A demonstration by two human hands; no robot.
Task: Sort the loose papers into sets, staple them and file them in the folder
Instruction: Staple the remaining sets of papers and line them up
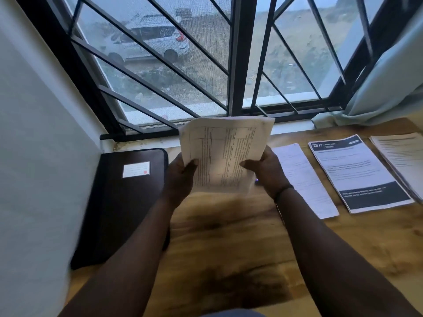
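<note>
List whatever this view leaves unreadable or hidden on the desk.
- Held papers, head view: table text blurred; sheet count unclear.
- Small purple object: mostly hidden behind the right hand and papers; could be a stapler, cannot tell.
- Rightmost stack: cut off by the frame edge.
- Folder: closed, contents hidden; label writing too small.
- Left hand: fingers hidden behind the papers.

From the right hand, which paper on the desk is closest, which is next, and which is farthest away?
From the right hand, going toward the right side of the desk:
1. The plain white sheet, right beside the wrist.
2. The page with the dark bands, further right.
3. The paper stack at the right edge, farthest.
</note>
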